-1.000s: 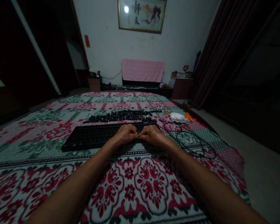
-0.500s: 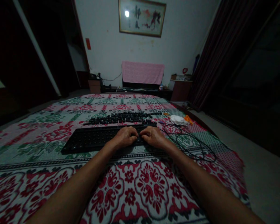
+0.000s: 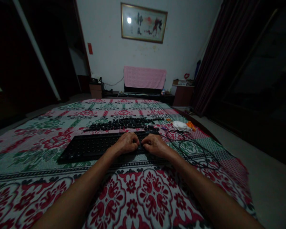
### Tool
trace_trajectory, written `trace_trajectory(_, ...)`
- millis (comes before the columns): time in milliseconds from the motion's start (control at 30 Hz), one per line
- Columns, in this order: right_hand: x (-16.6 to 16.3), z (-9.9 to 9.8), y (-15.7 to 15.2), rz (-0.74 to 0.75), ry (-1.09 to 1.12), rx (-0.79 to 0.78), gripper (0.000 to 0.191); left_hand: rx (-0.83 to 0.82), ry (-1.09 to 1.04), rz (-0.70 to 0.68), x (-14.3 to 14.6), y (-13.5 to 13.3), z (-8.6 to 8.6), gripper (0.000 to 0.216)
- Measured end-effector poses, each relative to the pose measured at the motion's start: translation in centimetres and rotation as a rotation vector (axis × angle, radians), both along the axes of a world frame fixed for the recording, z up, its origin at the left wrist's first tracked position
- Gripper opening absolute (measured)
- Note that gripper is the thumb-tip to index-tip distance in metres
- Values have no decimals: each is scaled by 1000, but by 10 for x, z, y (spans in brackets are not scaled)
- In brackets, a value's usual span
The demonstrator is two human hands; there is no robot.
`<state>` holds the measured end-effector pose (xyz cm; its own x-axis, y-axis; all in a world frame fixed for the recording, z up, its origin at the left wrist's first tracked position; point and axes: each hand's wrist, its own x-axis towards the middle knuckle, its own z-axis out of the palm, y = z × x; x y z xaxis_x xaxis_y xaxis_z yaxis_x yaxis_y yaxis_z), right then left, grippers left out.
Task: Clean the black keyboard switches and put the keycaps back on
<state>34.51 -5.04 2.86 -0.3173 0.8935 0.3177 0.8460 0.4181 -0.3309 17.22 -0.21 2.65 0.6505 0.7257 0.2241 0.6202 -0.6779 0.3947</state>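
Note:
A black keyboard lies on the patterned cloth, its left part showing rows of bare key posts. Both hands are over its right part. My left hand is closed, with thumb and fingertips brought together at the board. Close by on the right, my right hand is also closed, its fingertips pinched against the keys area. Whatever small thing sits between the fingers is too dark and small to make out. Behind the board, loose black keycaps are spread in uneven rows.
A black cable lies coiled to the right of the keyboard. Beyond it are a crumpled white cloth and an orange item. The floral tablecloth covers the table. A pink towel hangs over a screen at the far wall.
The whole view has tilted slightly upward, so things sit lower in the picture. My hands stay at the keyboard's right part, with the fingers shifting slightly.

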Motion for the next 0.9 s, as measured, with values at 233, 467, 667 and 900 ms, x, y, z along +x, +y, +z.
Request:
trace_trajectory(233,9,1,6,18,82,-71,22,21,-27,-12,-4,7,-3,22)
trace_trajectory(467,30,5,58,-171,22,63,24,220,-33,168,-15,17,-10,26)
trace_trajectory(667,31,5,99,-247,-212,9,26,198,53,206,-16,19,-16,29)
trace_trajectory(900,24,6,114,-258,-296,-60,19,145,42,195,-17,18,-12,27)
